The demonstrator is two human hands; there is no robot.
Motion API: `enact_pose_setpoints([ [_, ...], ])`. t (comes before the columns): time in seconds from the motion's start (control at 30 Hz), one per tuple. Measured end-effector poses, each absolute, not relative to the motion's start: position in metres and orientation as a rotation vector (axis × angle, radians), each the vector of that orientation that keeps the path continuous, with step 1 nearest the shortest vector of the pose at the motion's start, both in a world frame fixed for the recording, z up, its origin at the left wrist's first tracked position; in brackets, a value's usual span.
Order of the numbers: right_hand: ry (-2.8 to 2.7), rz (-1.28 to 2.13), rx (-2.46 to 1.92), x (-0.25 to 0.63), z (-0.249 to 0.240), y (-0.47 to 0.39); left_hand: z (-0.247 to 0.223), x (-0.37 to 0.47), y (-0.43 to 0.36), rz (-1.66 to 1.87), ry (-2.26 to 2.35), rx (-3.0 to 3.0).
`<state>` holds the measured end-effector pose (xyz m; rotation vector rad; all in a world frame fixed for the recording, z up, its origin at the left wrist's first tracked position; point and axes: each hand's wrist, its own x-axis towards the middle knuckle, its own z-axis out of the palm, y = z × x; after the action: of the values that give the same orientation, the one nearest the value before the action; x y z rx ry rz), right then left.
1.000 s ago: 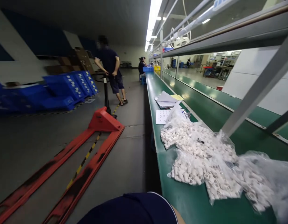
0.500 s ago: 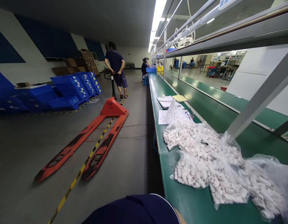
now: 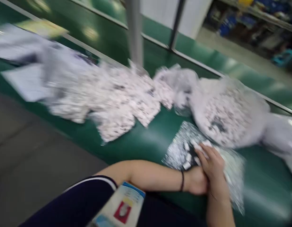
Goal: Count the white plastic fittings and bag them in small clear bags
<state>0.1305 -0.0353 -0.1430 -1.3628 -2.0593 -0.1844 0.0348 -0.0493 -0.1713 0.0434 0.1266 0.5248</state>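
Observation:
My right hand (image 3: 214, 160) reaches over small white plastic tube pieces (image 3: 187, 164), with its fingers bent and touching some of them. Motion blur hides whether it grips any. Close against it lies my left hand (image 3: 196, 180), a dark band (image 3: 182, 180) round its wrist; its fingers are mostly hidden behind the right hand. Underneath the pieces is a flat clear plastic bag (image 3: 233, 173), and a black patch or item shows among them. Just beyond the hands stands a large open clear bag (image 3: 231, 113) full of similar white pieces with something dark on top.
More clear bags of white tubes (image 3: 112, 104) lie along the green bench (image 3: 146, 145) to the left. Papers (image 3: 25, 78) and a yellow sheet (image 3: 45, 28) are at the far left. A grey post (image 3: 135, 34) rises behind the bags. A printed card or box (image 3: 122, 205) is near my body.
My view has swung right and down from the aisle, pallet jack and walking person to the bench. Both my hands, out of view before, now appear at the white pieces.

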Motion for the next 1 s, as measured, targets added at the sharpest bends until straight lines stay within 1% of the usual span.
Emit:
enact_pose_setpoints([
  [0.1,-1.988,-0.076,-1.404,0.138,-0.148,-0.035,-0.167,0.051,-0.07,0.31,0.281,-0.12],
  [0.23,-1.794,-0.08,-1.364,0.135,-0.148,-0.035,-0.162,0.044,-0.063,0.231,0.351,-0.075],
  [0.3,-1.596,-0.027,-1.388,0.13,-0.146,-0.038,-0.161,0.041,-0.061,0.233,0.371,-0.043],
  [0.4,-1.126,0.232,-1.358,0.127,-0.14,-0.039,-0.163,0.04,-0.063,0.224,0.379,-0.003],
  [0.5,-0.6,0.655,-1.12,0.133,-0.131,-0.035,-0.166,0.04,-0.065,0.219,0.361,0.005],
  [0.6,-0.109,1.054,-0.728,0.146,-0.123,-0.034,-0.168,0.038,-0.065,0.224,0.34,0.003],
  [0.63,0.017,1.12,-0.602,0.15,-0.121,-0.035,-0.169,0.038,-0.065,0.222,0.335,0.0],
  [0.7,0.172,1.13,-0.415,0.154,-0.119,-0.038,-0.17,0.037,-0.065,0.214,0.333,-0.005],
  [0.77,0.201,1.07,-0.342,0.154,-0.119,-0.041,-0.17,0.037,-0.066,0.207,0.339,0.001],
  [0.83,0.137,1.043,-0.363,0.152,-0.12,-0.042,-0.17,0.036,-0.066,0.203,0.341,0.016],
  [1.0,-0.261,1.024,-0.587,0.149,-0.126,-0.04,-0.169,0.035,-0.067,0.221,0.332,0.023],
])
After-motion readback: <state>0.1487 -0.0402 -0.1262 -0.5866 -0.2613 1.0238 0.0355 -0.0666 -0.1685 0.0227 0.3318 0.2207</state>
